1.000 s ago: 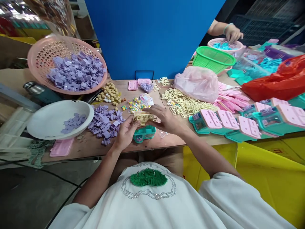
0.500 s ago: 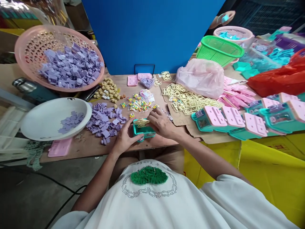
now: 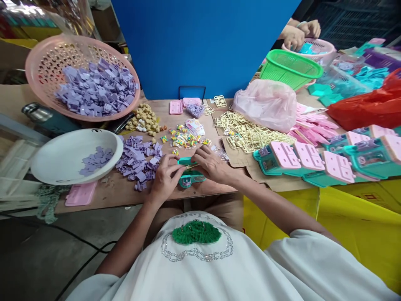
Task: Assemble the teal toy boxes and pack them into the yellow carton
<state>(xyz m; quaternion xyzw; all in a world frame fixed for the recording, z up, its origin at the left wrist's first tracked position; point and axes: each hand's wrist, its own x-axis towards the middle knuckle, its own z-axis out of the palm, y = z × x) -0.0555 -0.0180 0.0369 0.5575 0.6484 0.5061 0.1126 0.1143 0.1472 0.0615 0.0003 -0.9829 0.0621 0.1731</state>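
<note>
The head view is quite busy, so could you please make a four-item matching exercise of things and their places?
1. Cream frame
2. White bowl
3. Green basket
4. Red bag

A. Behind the pale pink bag
B. Between the left hand and right hand
C. At the picture's right edge
D. Just left of the loose purple pile

Pairs: 1-B; 2-D; 3-A; 4-C

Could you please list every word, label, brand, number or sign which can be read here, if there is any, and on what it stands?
No text can be read with certainty.
Shirt: sparkly lettering at the far edge, not legible.
Yellow panel: reddish mark, too blurred.
White bowl: dark mark on the rim; cannot tell if it is writing.
Cards: print too small.
Open teal box: small badge in front, too small.
</note>
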